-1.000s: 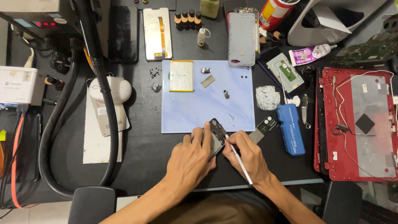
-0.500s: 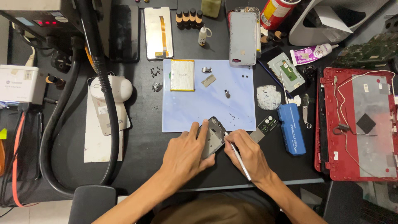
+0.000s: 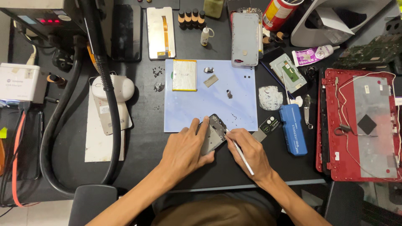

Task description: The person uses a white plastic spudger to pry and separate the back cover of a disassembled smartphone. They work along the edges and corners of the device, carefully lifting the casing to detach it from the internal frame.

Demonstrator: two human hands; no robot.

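Observation:
My left hand (image 3: 186,150) holds an opened phone body (image 3: 214,133), dark with a grey inner frame, tilted at the front edge of a pale blue work mat (image 3: 201,104). My right hand (image 3: 248,151) grips a thin silver tool (image 3: 240,155) like a pen, its tip touching the phone's right edge. On the mat lie a flat battery (image 3: 184,75) with yellow edges, small metal shields (image 3: 210,80) and tiny screws.
A blue tool case (image 3: 293,129) and a small card lie right of my hands. A red laptop shell (image 3: 362,123) fills the right side. A grey phone back cover (image 3: 245,39), a display panel (image 3: 161,32), small bottles, a white hot-air handle (image 3: 112,104) and a black hose (image 3: 104,83) sit behind and left.
The view has shifted slightly. Both hands and the phone stay at the mat's front edge, with the phone turned a little more upright in my left hand.

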